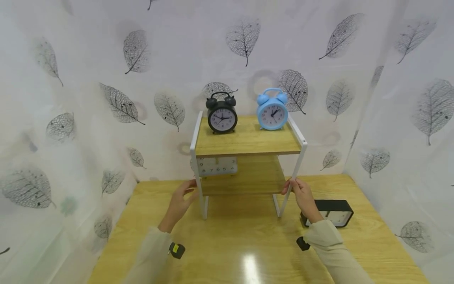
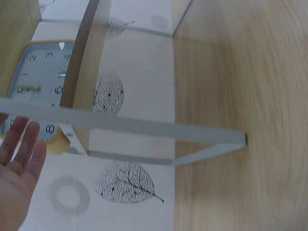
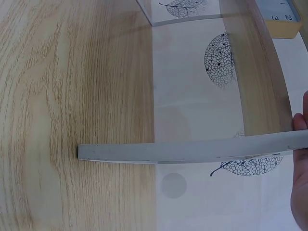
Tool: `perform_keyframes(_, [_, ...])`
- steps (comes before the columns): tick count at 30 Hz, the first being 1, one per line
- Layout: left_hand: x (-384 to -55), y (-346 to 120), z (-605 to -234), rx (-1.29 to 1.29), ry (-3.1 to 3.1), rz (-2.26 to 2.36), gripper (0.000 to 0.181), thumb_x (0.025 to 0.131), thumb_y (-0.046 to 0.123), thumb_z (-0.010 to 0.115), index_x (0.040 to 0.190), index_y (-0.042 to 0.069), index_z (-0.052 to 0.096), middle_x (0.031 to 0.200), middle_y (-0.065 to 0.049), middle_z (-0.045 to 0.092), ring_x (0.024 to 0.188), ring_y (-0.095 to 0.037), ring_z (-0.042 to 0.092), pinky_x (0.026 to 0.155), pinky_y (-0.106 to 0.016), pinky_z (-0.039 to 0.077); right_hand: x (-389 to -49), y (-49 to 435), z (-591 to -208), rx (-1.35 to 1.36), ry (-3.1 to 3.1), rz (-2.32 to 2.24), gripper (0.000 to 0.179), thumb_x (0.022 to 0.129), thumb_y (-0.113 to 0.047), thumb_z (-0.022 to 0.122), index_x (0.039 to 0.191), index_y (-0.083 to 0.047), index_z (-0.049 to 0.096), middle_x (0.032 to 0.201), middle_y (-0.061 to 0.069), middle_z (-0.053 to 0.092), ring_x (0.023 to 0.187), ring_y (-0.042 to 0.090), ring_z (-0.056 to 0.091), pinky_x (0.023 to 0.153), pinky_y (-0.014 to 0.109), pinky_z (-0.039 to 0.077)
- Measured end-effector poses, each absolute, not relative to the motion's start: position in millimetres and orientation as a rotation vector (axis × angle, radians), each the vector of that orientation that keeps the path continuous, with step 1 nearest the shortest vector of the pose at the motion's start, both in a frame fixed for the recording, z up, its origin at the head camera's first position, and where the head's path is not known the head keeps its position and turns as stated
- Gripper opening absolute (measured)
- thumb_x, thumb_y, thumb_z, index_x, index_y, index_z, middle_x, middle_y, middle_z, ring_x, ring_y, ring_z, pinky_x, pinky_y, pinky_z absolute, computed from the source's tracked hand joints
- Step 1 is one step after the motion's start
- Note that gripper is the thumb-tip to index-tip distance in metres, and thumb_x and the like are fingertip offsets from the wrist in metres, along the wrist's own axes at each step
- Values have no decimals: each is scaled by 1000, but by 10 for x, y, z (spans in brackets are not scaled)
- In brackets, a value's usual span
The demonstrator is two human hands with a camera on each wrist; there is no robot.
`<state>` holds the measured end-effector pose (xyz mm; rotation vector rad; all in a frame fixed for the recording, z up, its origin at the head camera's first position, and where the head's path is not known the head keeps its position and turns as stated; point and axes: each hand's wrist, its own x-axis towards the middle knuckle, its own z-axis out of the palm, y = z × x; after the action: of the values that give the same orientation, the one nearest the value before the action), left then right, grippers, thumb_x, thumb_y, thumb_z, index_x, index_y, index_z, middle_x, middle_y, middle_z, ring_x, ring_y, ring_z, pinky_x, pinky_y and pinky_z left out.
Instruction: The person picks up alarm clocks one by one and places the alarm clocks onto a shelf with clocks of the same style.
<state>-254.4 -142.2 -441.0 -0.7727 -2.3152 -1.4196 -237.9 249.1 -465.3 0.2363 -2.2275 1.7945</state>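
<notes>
A two-tier wooden shelf (image 1: 244,142) with white metal legs stands in the middle of the head view. My left hand (image 1: 179,205) is at its left leg, level with the lower board; in the left wrist view the fingers (image 2: 28,149) stretch out, fingertips right at the white leg. On the other side, my right hand (image 1: 303,197) grips the right leg near the lower board, with fingers showing on both sides of it. A black twin-bell alarm clock (image 1: 222,118) and a light blue one (image 1: 272,114) stand on the top board. A square-cornered, yellow-edged clock (image 2: 48,72) sits at the lower board's left.
A black rectangular clock (image 1: 331,205) stands on the wooden table (image 1: 220,248), right of the shelf and beside my right forearm. Leaf-printed curtain (image 1: 198,47) hangs behind the shelf and along both sides. Small dark devices (image 1: 176,250) show by both wrists.
</notes>
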Motion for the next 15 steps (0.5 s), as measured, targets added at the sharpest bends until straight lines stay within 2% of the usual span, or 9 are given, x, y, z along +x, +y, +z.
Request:
perform_keyframes(2, [-2496, -1365, -4320, -768, -2337, -1477, 32, 88, -8, 56, 119, -15, 52, 112, -32, 59, 102, -43, 57, 88, -51, 49, -2384, 2498, -4647, 247, -2216, 1800, 43, 103, -23, 34, 94, 12, 56, 72, -6, 66, 74, 4, 64, 81, 11, 47])
perform_keyframes(5, [-2476, -1318, -4271, -749, -2355, -1551, 30, 92, -5, 51, 121, -15, 51, 114, -33, 59, 104, -44, 57, 91, -38, 51, -2396, 2505, -4655, 281, -2196, 1799, 43, 103, -22, 34, 93, 14, 56, 72, -7, 66, 73, 4, 64, 80, 11, 48])
perform_keyframes(9, [-2560, -1311, -4431, -693, -2354, -1611, 30, 95, -2, 46, 123, -12, 51, 113, -29, 61, 105, -43, 58, 91, -28, 49, -2388, 2494, -4674, 296, -2175, 1804, 42, 103, -19, 34, 93, 15, 55, 72, -6, 66, 72, 5, 64, 80, 12, 49])
perform_keyframes(15, [-2701, -1279, -4680, -633, -2301, -1682, 29, 99, 4, 42, 125, -6, 51, 109, -24, 64, 105, -33, 61, 93, -29, 47, -2386, 2485, -4676, 285, -2147, 1835, 42, 103, -20, 35, 98, 16, 55, 75, -9, 66, 73, 4, 65, 78, 14, 50])
